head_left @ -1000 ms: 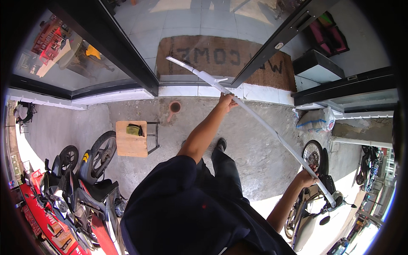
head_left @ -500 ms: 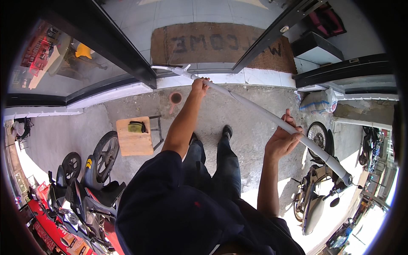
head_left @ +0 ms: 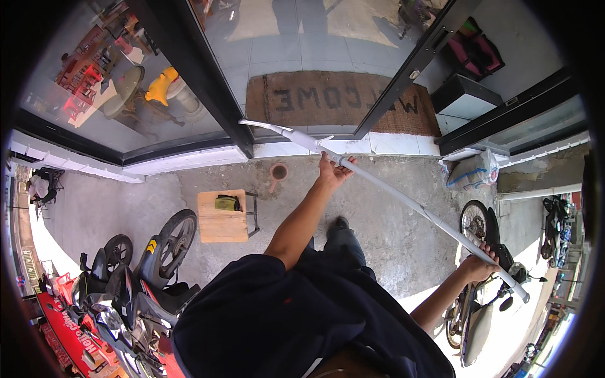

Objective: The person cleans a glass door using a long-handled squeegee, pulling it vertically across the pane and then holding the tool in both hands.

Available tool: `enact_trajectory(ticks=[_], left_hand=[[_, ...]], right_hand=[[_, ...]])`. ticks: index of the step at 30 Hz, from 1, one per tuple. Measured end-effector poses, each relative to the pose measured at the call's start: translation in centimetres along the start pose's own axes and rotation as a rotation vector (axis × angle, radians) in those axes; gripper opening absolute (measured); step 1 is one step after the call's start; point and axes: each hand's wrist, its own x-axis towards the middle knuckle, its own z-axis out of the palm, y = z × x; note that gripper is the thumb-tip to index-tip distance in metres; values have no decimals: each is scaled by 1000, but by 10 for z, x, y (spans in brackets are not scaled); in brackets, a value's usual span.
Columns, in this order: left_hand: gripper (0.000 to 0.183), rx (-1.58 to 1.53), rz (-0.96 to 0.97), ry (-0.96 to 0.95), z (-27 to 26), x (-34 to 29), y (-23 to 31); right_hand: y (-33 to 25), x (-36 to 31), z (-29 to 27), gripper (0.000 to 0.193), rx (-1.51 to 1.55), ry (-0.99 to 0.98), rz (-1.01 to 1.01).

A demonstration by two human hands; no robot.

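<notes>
Slanting across the view is a long-handled tool with a white pole (head_left: 406, 200) and a thin flat head (head_left: 268, 126), a squeegee or flat mop; I cannot tell which. Its head is near the dark frame of the glass door (head_left: 302, 53), at the foot of the glass; contact is unclear. My left hand (head_left: 333, 170) is closed round the upper pole just below the head. Lower down, near the pole's butt end at the right, my right hand (head_left: 480, 266) wraps round it.
Behind the glass lies a brown doormat (head_left: 340, 94). A wooden stool (head_left: 220, 227) with a green pouch (head_left: 227, 203) and a brown dipper (head_left: 278, 171) are on the concrete. Motorcycles (head_left: 142, 290) stand left, another (head_left: 476, 309) right; a white sack (head_left: 474, 171) lies by the doorway.
My view has tilted up and turned left. My left hand now grips from beneath, close to the head. My right hand has moved down the pole to its butt end and closed firmly.
</notes>
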Motion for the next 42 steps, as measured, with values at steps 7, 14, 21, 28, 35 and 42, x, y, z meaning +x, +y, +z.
enact_trajectory(ticks=[7,14,21,28,35,42], left_hand=[[56,555,174,-158,-18,-28,-65],[41,850,454,-129,-2,-59,-58],[32,1012,845,-185,29,-89,-60],[27,1150,1227,-296,73,-105,-47],[41,1189,1377,-254,156,-139,-15],[38,1210,1443,-293,200,-116,-26]], right_hand=[[92,57,-174,69,-977,420,46],[139,-130,-5,71,-992,-637,-374],[115,-253,173,74,-422,-1228,-218],[109,-262,293,76,-46,-1347,-124],[97,-185,408,71,-153,-917,-317],[148,-51,498,97,-369,-628,-559]])
